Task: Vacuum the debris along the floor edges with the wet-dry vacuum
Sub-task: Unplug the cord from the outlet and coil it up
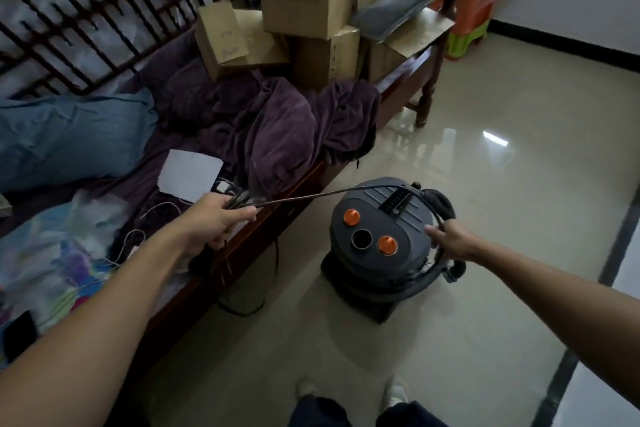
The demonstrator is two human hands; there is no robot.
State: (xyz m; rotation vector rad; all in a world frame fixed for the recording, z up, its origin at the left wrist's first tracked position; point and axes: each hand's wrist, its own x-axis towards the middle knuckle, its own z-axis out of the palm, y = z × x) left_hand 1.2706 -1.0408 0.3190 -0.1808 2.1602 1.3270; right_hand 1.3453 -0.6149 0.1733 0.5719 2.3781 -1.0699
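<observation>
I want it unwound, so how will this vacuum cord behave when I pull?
Probably floppy: the cord loops loosely in your left hand and curves round the vacuum. Pulled taut, it may tug the vacuum, though its squat body likely resists tipping.

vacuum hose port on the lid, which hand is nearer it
Right. The right hand is at the lid rim just right of the hose port, on the cord. The left hand is far off to its left over the bed edge, gripping bunched cord.
</observation>
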